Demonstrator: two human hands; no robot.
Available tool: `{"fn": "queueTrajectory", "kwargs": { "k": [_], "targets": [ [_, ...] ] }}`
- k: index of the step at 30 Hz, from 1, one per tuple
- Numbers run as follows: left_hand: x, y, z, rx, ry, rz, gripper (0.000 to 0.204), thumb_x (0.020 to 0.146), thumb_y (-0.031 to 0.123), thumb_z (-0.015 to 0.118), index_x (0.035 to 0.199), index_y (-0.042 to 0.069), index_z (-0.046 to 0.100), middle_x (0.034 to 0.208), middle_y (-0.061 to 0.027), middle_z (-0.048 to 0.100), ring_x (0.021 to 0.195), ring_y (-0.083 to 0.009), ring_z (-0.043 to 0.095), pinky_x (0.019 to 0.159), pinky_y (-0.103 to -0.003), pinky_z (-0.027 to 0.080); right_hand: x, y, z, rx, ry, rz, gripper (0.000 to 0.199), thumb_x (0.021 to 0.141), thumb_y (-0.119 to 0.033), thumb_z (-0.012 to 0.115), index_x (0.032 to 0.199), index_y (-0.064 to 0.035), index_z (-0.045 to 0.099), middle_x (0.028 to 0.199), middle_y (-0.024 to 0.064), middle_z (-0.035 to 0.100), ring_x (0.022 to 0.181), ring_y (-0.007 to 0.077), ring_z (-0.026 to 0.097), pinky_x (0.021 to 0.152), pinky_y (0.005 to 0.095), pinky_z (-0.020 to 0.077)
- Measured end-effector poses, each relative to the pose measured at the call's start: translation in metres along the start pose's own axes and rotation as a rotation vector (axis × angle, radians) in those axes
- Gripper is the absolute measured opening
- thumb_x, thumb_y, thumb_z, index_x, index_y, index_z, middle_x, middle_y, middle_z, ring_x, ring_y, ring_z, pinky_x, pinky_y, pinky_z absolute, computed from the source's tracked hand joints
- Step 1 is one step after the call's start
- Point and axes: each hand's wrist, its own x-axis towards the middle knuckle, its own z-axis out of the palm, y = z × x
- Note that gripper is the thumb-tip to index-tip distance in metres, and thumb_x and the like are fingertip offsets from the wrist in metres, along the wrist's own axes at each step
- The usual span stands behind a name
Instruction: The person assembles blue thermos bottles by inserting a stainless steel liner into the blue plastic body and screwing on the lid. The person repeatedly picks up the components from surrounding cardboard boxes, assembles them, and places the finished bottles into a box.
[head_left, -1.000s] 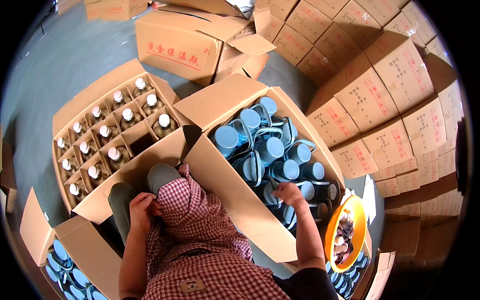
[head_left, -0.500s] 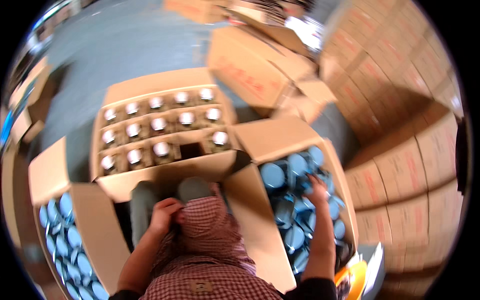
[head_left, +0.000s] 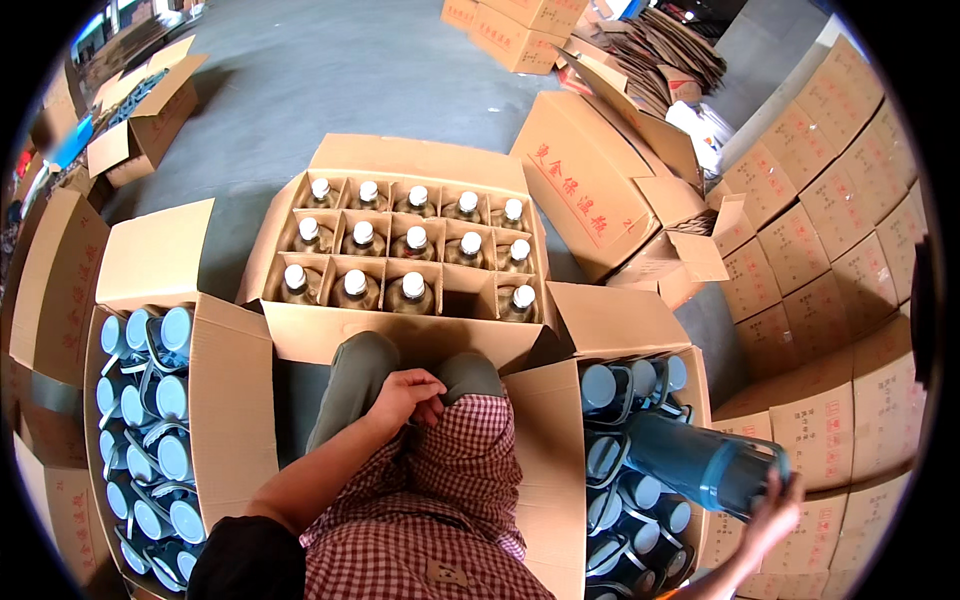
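Note:
My right hand [head_left: 776, 512] grips one end of a blue thermos flask [head_left: 672, 458], tilted sideways over the right carton [head_left: 548, 455]. Beneath it, that carton holds several similar blue flasks [head_left: 598, 388] with round tops and strap-like handles. My left hand [head_left: 408, 396] rests on my lap over the checked apron [head_left: 470, 440], its fingers curled together with nothing visible in them. In front of my knees stands a divided carton [head_left: 400, 335] of glass bottles [head_left: 412, 292] with white caps. One cell in its nearest row, second from the right, has no bottle.
At my left is another carton [head_left: 235, 420] packed with blue flasks. Stacked closed cartons [head_left: 810, 420] form a wall on the right. An open carton [head_left: 590, 190] stands beyond the bottles, with flattened cardboard [head_left: 665, 50] behind. Another open carton [head_left: 160, 115] sits far left.
My right hand has lifted a blue flask out of the right carton and swung it toward the right. My left hand stays on my lap. The view has shifted.

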Motion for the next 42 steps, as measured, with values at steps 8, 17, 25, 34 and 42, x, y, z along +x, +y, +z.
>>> {"fn": "queueTrajectory", "kwargs": {
  "k": [8, 17, 25, 34, 42],
  "targets": [
    [0.008, 0.027, 0.035, -0.045, -0.177, 0.273, 0.020, 0.093, 0.016, 0.048, 0.105, 0.005, 0.060, 0.084, -0.0081, 0.066, 0.061, -0.0126, 0.063, 0.053, -0.021, 0.045, -0.036, -0.028, -0.025, 1.091, 0.194, -0.093, 0.040, 0.090, -0.025, 0.054, 0.121, 0.0004, 0.054, 0.116, 0.0137, 0.057, 0.106, 0.0245, 0.053, 0.094, 0.0413, 0.0405],
    [0.060, 0.052, -0.060, -0.951, 0.005, 0.435, 0.033, 0.093, 0.028, 0.046, 0.115, 0.005, 0.052, 0.097, -0.0078, 0.063, 0.087, -0.0201, 0.061, 0.072, -0.032, 0.049, -0.238, -0.156, 0.170, 1.702, -1.365, 0.894, 0.043, 0.095, -0.035, 0.040, 0.127, -0.0068, 0.043, 0.133, 0.0161, 0.044, 0.125, 0.0337, 0.038, 0.103, 0.0517, 0.0309],
    [0.055, 0.018, -0.097, -0.787, 0.201, 0.336, 0.027, 0.090, 0.025, 0.049, 0.107, 0.005, 0.055, 0.092, -0.0077, 0.063, 0.082, -0.0195, 0.062, 0.069, -0.032, 0.049, -0.262, -0.126, 0.195, 1.663, -2.291, 0.756, 0.034, 0.091, -0.033, 0.051, 0.107, -0.0034, 0.056, 0.128, 0.0162, 0.048, 0.125, 0.0327, 0.038, 0.107, 0.0488, 0.0252],
    [0.047, -0.032, -0.053, -0.589, 0.049, 0.214, 0.022, 0.087, 0.021, 0.053, 0.098, 0.004, 0.059, 0.086, -0.0074, 0.064, 0.076, -0.0188, 0.062, 0.066, -0.033, 0.050, -0.088, -0.192, 0.102, 1.384, -0.884, -0.389, 0.012, 0.086, -0.008, 0.052, 0.089, 0.0024, 0.059, 0.115, 0.0175, 0.058, 0.110, 0.0251, 0.053, 0.097, 0.0378, 0.0386],
    [0.081, -0.054, -0.037, -0.295, -0.076, 0.413, 0.017, 0.084, 0.017, 0.056, 0.091, 0.003, 0.062, 0.081, -0.0072, 0.064, 0.071, -0.0182, 0.063, 0.063, -0.033, 0.051, -0.074, -0.384, 0.066, 0.583, -0.681, -1.007, 0.028, 0.087, -0.024, 0.052, 0.107, -0.0087, 0.062, 0.096, 0.0123, 0.066, 0.089, 0.0265, 0.063, 0.079, 0.0323, 0.0471]
  ]
}}
